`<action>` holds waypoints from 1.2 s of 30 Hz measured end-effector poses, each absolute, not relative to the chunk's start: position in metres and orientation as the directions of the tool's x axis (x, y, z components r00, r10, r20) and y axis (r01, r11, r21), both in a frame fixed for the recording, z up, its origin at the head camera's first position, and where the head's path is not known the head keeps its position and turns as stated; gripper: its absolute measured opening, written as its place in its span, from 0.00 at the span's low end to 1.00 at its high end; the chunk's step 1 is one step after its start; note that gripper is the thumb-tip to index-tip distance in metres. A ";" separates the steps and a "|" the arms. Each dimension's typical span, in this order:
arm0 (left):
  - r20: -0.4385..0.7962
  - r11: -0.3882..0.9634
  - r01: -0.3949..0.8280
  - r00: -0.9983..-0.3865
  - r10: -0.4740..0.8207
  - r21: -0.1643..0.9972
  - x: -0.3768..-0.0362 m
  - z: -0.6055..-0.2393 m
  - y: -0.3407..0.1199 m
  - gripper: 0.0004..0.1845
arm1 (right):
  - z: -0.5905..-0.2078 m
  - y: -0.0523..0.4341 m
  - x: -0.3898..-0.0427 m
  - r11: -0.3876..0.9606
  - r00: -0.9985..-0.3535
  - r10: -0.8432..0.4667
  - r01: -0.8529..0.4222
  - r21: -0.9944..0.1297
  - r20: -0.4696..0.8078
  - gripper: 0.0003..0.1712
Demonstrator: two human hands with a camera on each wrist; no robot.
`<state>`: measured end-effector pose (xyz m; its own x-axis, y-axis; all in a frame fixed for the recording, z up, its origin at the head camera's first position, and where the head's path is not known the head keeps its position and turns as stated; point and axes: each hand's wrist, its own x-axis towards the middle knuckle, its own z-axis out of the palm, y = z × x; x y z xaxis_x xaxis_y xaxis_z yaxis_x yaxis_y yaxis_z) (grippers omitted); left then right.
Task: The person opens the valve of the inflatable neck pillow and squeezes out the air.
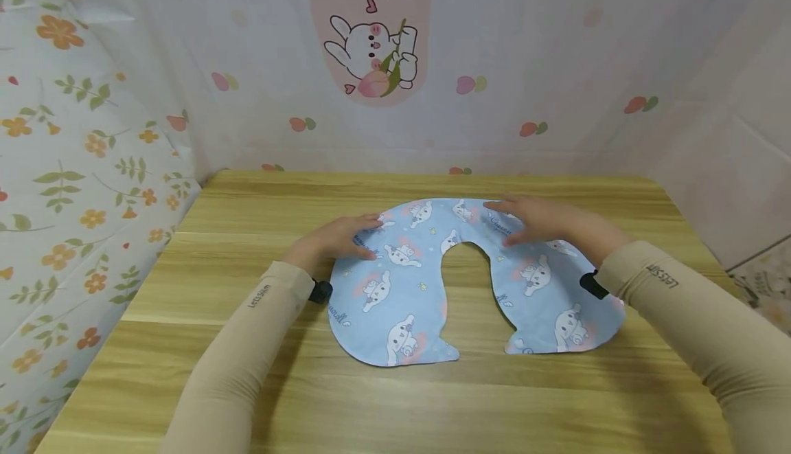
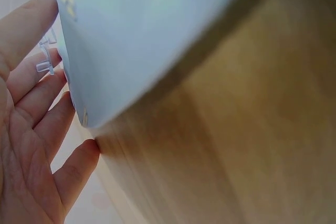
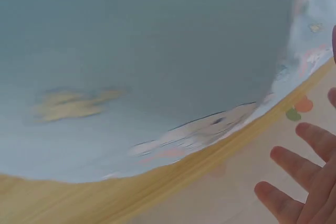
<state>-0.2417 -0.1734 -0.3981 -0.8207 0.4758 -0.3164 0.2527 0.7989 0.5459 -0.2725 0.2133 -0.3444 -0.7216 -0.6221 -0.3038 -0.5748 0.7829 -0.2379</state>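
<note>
A U-shaped, light blue neck pillow (image 1: pixel 383 303) printed with white long-eared cartoon characters lies on the table, curve at the far side and both ends towards me. My left hand (image 1: pixel 340 236) has its fingers spread at the pillow's upper left edge. In the left wrist view the fingers of that hand (image 2: pixel 31 124) lie loosely along the rim, close to a small clear plastic piece (image 2: pixel 46 61). Over the upper right part my right hand (image 1: pixel 540 220) is spread, fingers apart. The right wrist view shows the same hand (image 3: pixel 310 187) with its fingers extended beside the pillow (image 3: pixel 157 66).
Under the pillow is a wooden table (image 1: pixel 247 234) with light grain. A white curtain (image 1: pixel 247 97) with tulip prints and a rabbit drawing hangs behind it, and a flower-patterned sheet (image 1: pixel 74 200) covers the left side. A black strap (image 1: pixel 320 292) circles the left wrist.
</note>
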 end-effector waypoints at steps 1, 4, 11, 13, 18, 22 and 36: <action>-0.319 0.800 0.249 -0.821 0.473 0.545 -0.242 -0.398 -0.174 0.42 | -0.344 0.209 -0.275 0.782 -0.720 -0.624 -0.574 -0.244 -0.305 0.47; -0.319 0.800 0.251 -0.821 0.474 0.544 -0.242 -0.398 -0.174 0.42 | -0.345 0.196 -0.282 0.790 -0.722 -0.614 -0.564 -0.241 -0.320 0.49; -0.314 0.796 0.269 -0.814 0.488 0.542 -0.243 -0.400 -0.172 0.42 | -0.354 0.174 -0.293 0.788 -0.698 -0.615 -0.564 -0.247 -0.368 0.48; -0.318 0.799 0.259 -0.817 0.481 0.543 -0.243 -0.400 -0.172 0.42 | -0.355 0.168 -0.293 0.786 -0.688 -0.616 -0.569 -0.241 -0.382 0.47; -0.322 0.806 0.244 -0.824 0.466 0.540 -0.242 -0.400 -0.173 0.42 | -0.356 0.153 -0.295 0.799 -0.685 -0.587 -0.577 -0.170 -0.432 0.46; -0.318 0.805 0.251 -0.824 0.469 0.537 -0.242 -0.399 -0.173 0.42 | -0.360 0.143 -0.298 0.806 -0.697 -0.559 -0.584 -0.096 -0.449 0.44; -0.331 0.814 0.232 -0.828 0.452 0.532 -0.240 -0.397 -0.173 0.42 | -0.374 0.130 -0.302 0.786 -0.690 -0.578 -0.614 -0.071 -0.436 0.39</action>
<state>-0.2402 -0.1731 -0.3972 -0.8284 0.4522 -0.3306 0.2325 0.8144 0.5317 -0.3017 0.1297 -0.3740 -0.6899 -0.5779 -0.4359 -0.6138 0.7863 -0.0709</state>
